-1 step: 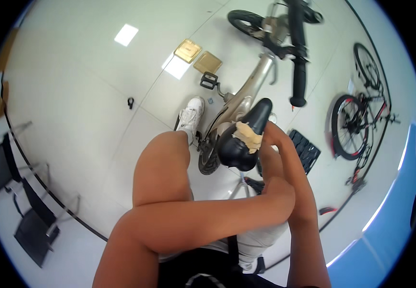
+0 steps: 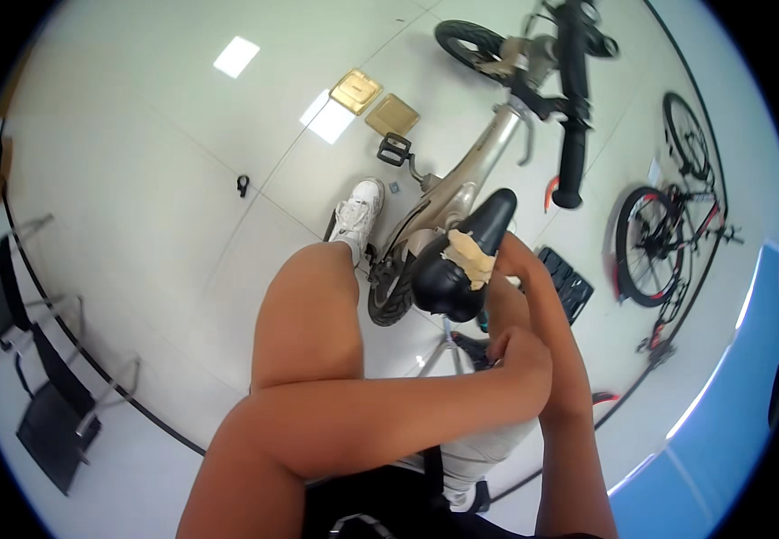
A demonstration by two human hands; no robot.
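Observation:
A small bicycle with a champagne-coloured frame (image 2: 488,148) stands before me, its torn black saddle (image 2: 461,260) nearest, with tan foam showing through the cover. My left forearm crosses toward the right, and my left hand (image 2: 517,349) is curled low behind the saddle beside my right leg. Its fingers look bent, but whatever they hold is hidden. Against the saddle's right side is my right hand (image 2: 517,258); its fingers disappear behind the saddle. The handlebar grip (image 2: 571,162) and pedal (image 2: 395,149) lie beyond both hands.
Two gold square trays (image 2: 393,115) and a small black clamp-like ring (image 2: 243,185) lie on the tiles. A black tool case (image 2: 565,285) rests right of the saddle. Another bicycle (image 2: 654,242) is along the right wall; black chairs (image 2: 57,422) stand at left.
The view has shifted slightly, so the bicycle's front appears a little farther right. More of a red curved piece shows below the handlebar. My left hand's fingers have moved slightly; both hands stay near the saddle.

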